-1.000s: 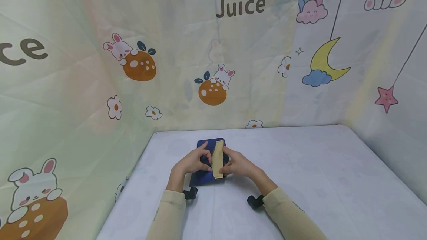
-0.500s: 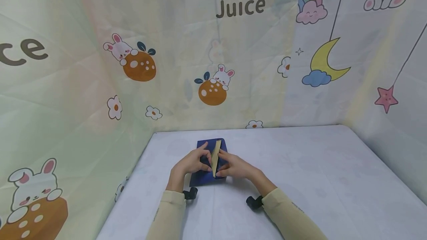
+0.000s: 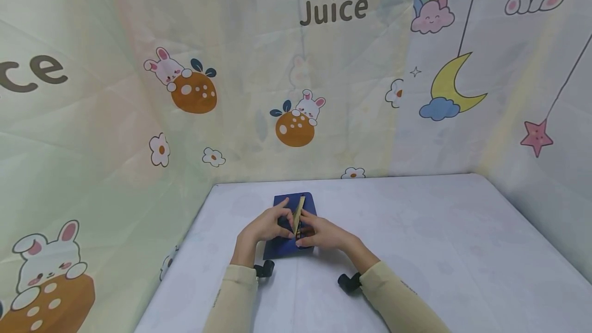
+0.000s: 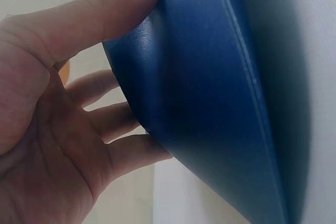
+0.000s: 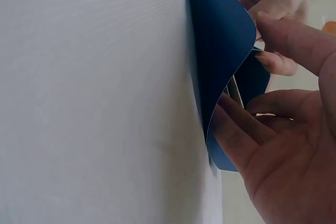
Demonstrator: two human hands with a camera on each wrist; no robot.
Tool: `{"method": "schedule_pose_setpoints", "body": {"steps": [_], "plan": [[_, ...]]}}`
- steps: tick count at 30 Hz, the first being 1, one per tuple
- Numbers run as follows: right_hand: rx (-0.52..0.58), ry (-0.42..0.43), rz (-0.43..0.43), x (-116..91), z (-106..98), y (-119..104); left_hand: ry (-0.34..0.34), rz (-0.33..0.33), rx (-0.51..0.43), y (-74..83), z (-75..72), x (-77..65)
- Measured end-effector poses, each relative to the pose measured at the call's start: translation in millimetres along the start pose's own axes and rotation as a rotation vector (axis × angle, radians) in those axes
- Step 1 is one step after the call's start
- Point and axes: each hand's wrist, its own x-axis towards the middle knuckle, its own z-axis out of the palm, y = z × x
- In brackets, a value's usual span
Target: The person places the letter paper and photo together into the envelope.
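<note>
A thin blue folder-like cover (image 3: 280,248), its exact kind unclear, lies near the middle of the table with its sides raised. A narrow beige strip (image 3: 299,214) shows upright between the hands. My left hand (image 3: 267,223) pinches the left side; in the left wrist view its thumb presses the bent blue sheet (image 4: 194,77), fingers behind. From the right, my right hand (image 3: 324,233) holds the other side. The right wrist view shows its thumb on the curved blue edge (image 5: 223,30) and fingers reaching inside, by a beige edge (image 5: 237,92). Fingers hide much of the inside.
A white cloth covers the table (image 3: 416,230). Behind and beside it hangs a printed curtain (image 3: 250,66) with rabbits, oranges and a moon. Black wrist cameras (image 3: 349,283) sit at both cuffs.
The beige face, broad a second ago, has turned to a narrow strip as my right hand moved left. Dark patterned parts now show beside it. My left hand stays put.
</note>
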Motion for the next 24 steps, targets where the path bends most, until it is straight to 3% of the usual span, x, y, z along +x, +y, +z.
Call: {"method": "schedule_pose_setpoints", "body": {"steps": [10,24], "plan": [[-0.112,0.046,0.082,2,5,-3,-0.003,0.0,-0.015,-1.2,0.3,0.6],[-0.107,0.101,0.067,9,11,-2,-0.008,0.012,-0.005,-2.2,0.4,1.1]]}}
